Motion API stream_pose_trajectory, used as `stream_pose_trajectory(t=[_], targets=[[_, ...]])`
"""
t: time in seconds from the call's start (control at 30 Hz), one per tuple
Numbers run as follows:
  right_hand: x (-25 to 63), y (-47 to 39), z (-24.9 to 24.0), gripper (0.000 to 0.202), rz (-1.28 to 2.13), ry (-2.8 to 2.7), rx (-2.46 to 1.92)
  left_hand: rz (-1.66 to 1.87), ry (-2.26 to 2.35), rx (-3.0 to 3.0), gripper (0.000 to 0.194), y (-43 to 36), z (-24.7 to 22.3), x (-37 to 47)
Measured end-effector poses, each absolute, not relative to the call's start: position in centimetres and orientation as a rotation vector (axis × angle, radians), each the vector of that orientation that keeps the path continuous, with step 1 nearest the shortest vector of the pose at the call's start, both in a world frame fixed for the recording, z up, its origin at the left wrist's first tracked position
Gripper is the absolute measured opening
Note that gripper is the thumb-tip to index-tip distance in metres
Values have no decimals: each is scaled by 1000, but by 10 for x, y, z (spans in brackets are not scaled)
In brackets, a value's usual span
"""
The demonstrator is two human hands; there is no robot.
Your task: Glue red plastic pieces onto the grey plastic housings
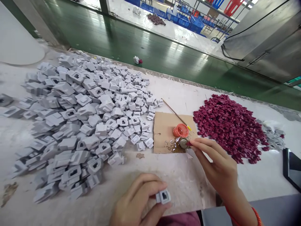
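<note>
My left hand [143,197] pinches a small grey plastic housing [164,196] between thumb and fingers, its square opening facing up. Farther forward, my right hand [215,161] holds a small maroon plastic piece [188,143] at its fingertips, right at a round metal cap [183,143]. That cap sits in a wet brown patch on a cardboard sheet [161,121]. Just behind it stands a small orange-red cup [181,130]. A thin brush [176,114] with a yellow end lies across the cardboard's back edge.
A large heap of grey housings [94,110] covers the table's left side. A pile of maroon pieces [230,125] lies on the right, beside a bag of small grey parts [274,136]. A dark phone-like device [291,169] is at the right edge. Behind runs a green conveyor belt [113,40].
</note>
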State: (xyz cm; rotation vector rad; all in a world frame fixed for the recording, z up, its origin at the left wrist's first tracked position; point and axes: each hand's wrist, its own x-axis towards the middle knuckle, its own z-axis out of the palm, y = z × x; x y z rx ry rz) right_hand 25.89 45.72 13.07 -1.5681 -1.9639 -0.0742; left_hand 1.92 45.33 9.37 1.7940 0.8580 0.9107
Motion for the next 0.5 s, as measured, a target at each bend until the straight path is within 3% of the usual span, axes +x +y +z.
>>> stream_pose_trajectory(t=[0.27, 0.5], targets=[[211, 412, 132, 24, 454, -1578, -1534, 956, 1095, 2120, 19, 450, 88, 28], [179, 410, 115, 28, 435, -1535, -1457, 894, 1082, 2003, 15, 454, 92, 30]])
